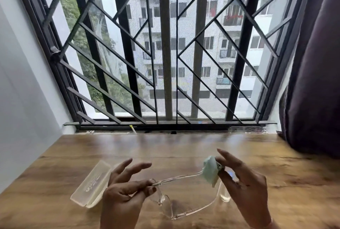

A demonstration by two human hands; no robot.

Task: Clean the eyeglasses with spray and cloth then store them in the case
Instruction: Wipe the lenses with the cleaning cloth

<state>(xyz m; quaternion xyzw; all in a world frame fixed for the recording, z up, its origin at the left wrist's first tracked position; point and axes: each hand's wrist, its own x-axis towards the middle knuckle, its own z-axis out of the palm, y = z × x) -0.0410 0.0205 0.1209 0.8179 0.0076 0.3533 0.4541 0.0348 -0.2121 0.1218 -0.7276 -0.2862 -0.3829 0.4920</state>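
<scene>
Clear-framed eyeglasses hang above the wooden table between my hands, arms unfolded. My left hand pinches the frame at one hinge between thumb and forefinger, the other fingers spread. My right hand holds a crumpled pale green cloth wrapped around the far end of one temple arm. A translucent plastic case lies on the table just left of my left hand; it looks open. A small clear bottle stands partly hidden behind my right hand.
The wooden table runs up to a window with a black metal grille. A dark curtain hangs at the right, reaching the table's far right corner. A white wall borders the left side.
</scene>
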